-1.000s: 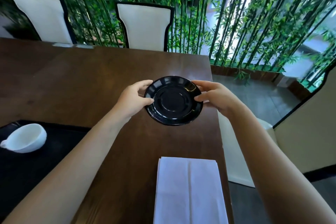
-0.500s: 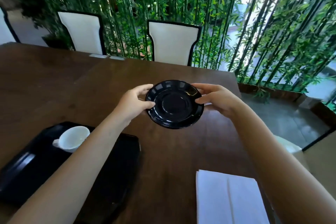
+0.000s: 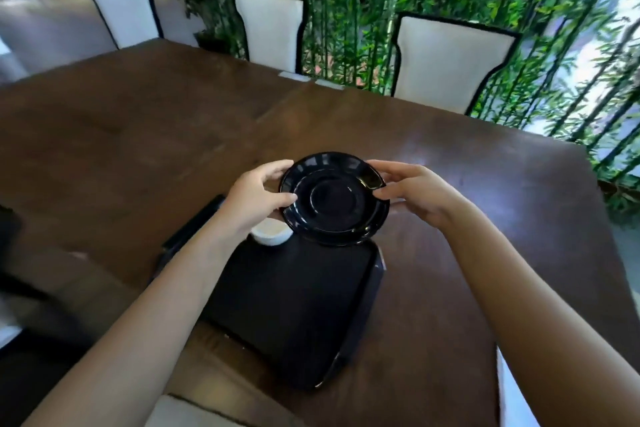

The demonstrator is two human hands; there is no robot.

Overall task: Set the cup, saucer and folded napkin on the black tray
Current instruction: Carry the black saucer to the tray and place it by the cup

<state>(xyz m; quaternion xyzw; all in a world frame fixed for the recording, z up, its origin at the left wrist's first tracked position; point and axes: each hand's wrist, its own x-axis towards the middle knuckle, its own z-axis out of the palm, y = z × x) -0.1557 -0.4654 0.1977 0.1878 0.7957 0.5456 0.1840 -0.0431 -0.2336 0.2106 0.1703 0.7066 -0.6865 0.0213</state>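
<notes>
Both hands grip the black saucer (image 3: 334,198) by its rim, left hand (image 3: 256,198) and right hand (image 3: 414,192) pinching opposite edges, above the black tray's (image 3: 298,305) far end. The white cup (image 3: 272,234) sits on the tray just beneath. Next, I judge: lower the saucer onto bare tray beside the cup.

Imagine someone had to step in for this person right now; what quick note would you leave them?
Left hand and right hand: each grips an edge of the black saucer, held above the far end of the black tray.
White cup: on the tray, partly hidden under the left hand and saucer.
Napkin: out of view.
Done: cup placed.
Left: set the saucer down, then find and add the napkin.
</notes>
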